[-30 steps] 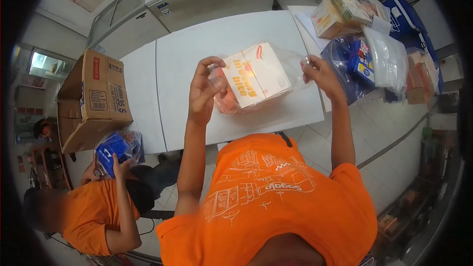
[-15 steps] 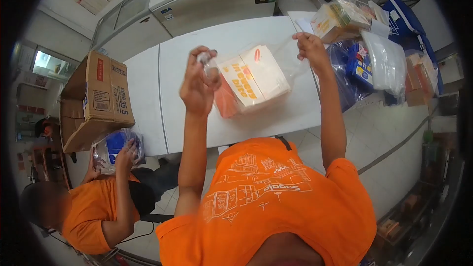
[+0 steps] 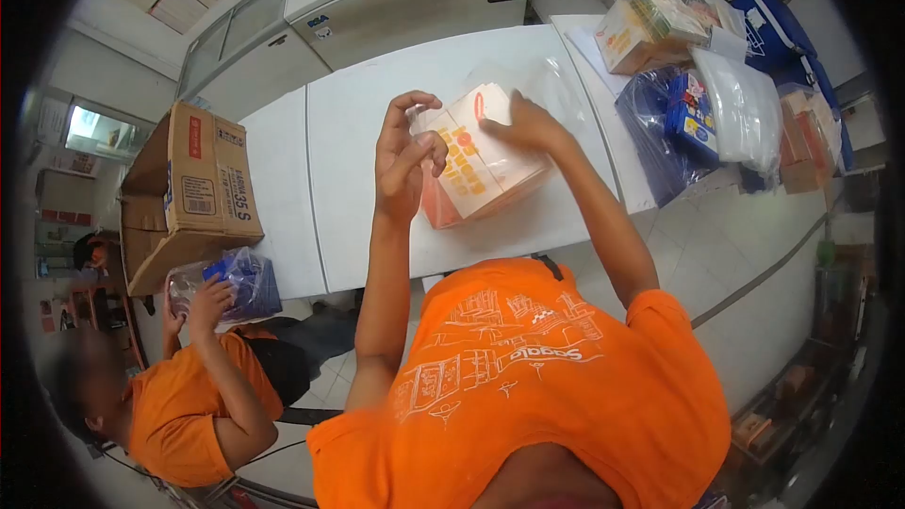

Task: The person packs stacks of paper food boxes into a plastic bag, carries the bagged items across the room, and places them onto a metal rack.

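A stack of white printed paper packaging point(image 3: 476, 155) with orange lettering lies on the white table in a clear plastic bag point(image 3: 551, 85). Its left side shows orange-red. At the left edge of the stack, my left hand point(image 3: 405, 155) is raised with curved fingers and a gap between thumb and forefinger; I see nothing held in it. My right hand point(image 3: 533, 124) rests at the upper right of the stack, thumb and fingers apart, touching the packaging or the plastic over it. The loose end of the bag spreads out behind that hand.
An open cardboard box point(image 3: 193, 184) stands at the table's left end. Below it, a co-worker in orange point(image 3: 198, 405) handles a blue pack in clear plastic point(image 3: 247, 283). More wrapped packaging point(image 3: 650, 28), a blue pack point(image 3: 693, 118) and clear plastic bags point(image 3: 740, 118) lie at the right.
My right hand has let go of the bag's stretched end and moved left and down onto the stack. My left hand has shifted slightly right, and the whitish thing at its fingers no longer shows.
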Available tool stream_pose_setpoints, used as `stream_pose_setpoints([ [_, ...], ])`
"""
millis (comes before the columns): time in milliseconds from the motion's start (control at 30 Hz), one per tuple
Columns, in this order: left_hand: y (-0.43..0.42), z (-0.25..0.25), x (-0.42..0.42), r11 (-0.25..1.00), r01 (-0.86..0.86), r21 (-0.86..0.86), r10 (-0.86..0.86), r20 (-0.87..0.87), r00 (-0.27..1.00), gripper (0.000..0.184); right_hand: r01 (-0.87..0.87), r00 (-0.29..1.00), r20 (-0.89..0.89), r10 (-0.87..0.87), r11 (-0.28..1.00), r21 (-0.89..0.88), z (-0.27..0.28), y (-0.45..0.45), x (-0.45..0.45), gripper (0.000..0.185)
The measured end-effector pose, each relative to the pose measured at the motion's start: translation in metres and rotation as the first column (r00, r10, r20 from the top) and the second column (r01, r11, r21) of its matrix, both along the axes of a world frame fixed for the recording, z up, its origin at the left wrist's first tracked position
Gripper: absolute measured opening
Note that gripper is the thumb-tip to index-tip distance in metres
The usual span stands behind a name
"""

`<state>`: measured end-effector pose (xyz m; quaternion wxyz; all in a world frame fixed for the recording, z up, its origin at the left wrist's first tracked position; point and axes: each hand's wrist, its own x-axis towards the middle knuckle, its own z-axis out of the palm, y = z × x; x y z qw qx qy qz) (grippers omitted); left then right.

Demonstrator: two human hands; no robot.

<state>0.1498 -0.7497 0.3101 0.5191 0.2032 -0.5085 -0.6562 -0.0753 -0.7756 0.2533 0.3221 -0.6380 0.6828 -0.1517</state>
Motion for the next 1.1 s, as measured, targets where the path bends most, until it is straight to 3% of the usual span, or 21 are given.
stream_pose_setpoints([
  [33, 0.0, 0.0, 0.004, 1.0, 0.01, -0.003, -0.01, 0.004, 1.0, 0.049, 0.099, 0.995, -0.005, -0.099, 0.983, 0.154, -0.023, -0.007, -0.009, 0.098],
  [100, 0.005, -0.004, 0.015, 1.0, 0.011, 0.005, -0.011, 0.001, 1.0, 0.05, 0.049, 0.994, 0.087, -0.066, 0.983, 0.179, -0.041, -0.01, -0.019, 0.103],
  [167, 0.005, -0.006, 0.021, 1.0, 0.015, 0.013, -0.015, 0.008, 1.0, 0.05, 0.026, 0.989, 0.138, -0.06, 0.971, 0.24, -0.02, 0.004, -0.016, 0.1],
  [367, 0.003, -0.008, 0.015, 0.999, 0.03, -0.014, -0.03, 0.038, 0.999, 0.049, 0.192, 0.966, 0.165, -0.2, 0.98, 0.06, -0.025, 0.018, 0.002, 0.097],
  [467, 0.003, -0.009, 0.015, 0.999, 0.048, -0.014, -0.047, 0.039, 0.998, 0.049, 0.158, 0.906, 0.368, -0.211, 0.973, 0.169, -0.028, 0.015, -0.006, 0.103],
  [567, 0.002, -0.009, 0.016, 0.998, 0.066, -0.014, -0.066, 0.03, 0.997, 0.049, 0.15, 0.866, 0.438, -0.242, 0.96, 0.235, -0.041, 0.013, -0.011, 0.107],
  [667, 0.001, -0.012, 0.017, 0.995, 0.095, -0.021, -0.094, 0.027, 0.995, 0.053, 0.133, 0.75, 0.602, -0.275, 0.954, 0.27, -0.05, 0.018, -0.015, 0.099],
  [767, 0.002, -0.013, 0.02, 0.994, 0.109, -0.006, -0.109, 0.008, 0.994, 0.057, 0.148, 0.517, 0.8, -0.305, 0.952, 0.267, -0.061, 0.023, -0.019, 0.092],
  [867, 0.006, -0.011, 0.023, 0.994, 0.106, 0.019, -0.105, -0.057, 0.993, 0.063, 0.11, 0.367, 0.901, -0.229, 0.973, 0.202, -0.061, 0.018, -0.026, 0.087],
  [967, 0.008, -0.003, 0.018, 0.993, 0.109, 0.042, -0.103, -0.134, 0.986, 0.065, -0.082, 0.226, 0.956, -0.188, 0.974, 0.211, -0.046, 0.008, -0.021, 0.086],
  [1000, 0.007, -0.002, 0.015, 0.992, 0.114, 0.05, -0.104, -0.161, 0.981, 0.065, -0.077, 0.308, 0.928, -0.209, 0.967, 0.243, -0.053, 0.006, -0.017, 0.079],
  [1100, -0.001, 0.0, 0.009, 0.996, 0.082, -0.027, -0.084, -0.046, 0.995, 0.067, -0.039, 0.759, 0.627, -0.174, 0.949, 0.311, -0.058, 0.005, 0.005, 0.076],
])
